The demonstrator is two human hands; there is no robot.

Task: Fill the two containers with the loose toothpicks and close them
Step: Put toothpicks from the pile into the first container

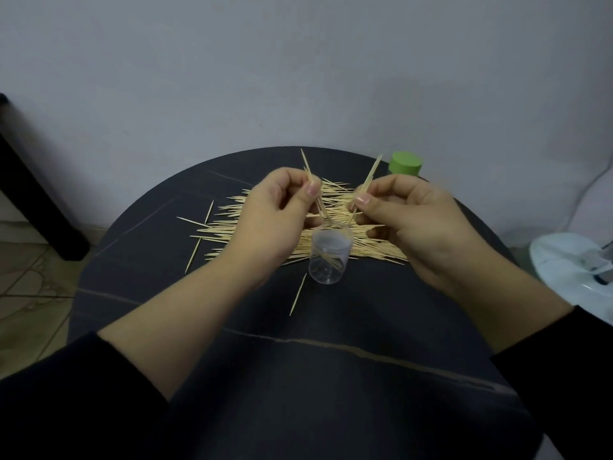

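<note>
The left hand (275, 214) pinches a few toothpicks (310, 175) between thumb and fingers, tips pointing up and away; the right hand (411, 217) grips its own small bunch (371, 175) the same way, tilted toward the right. Between and just below the two hands stands a clear container (328, 255), open at the top, with a few toothpicks already leaning inside it. Behind the hands — and partly hidden by them — the loose toothpicks (232, 224) lie spread in a wide heap on the dark round table (298, 376), with one stray toothpick (298, 294) nearer the person, beside the left wrist. Beyond the right hand sits a green-lidded container (405, 163) at the table's far edge.
</note>
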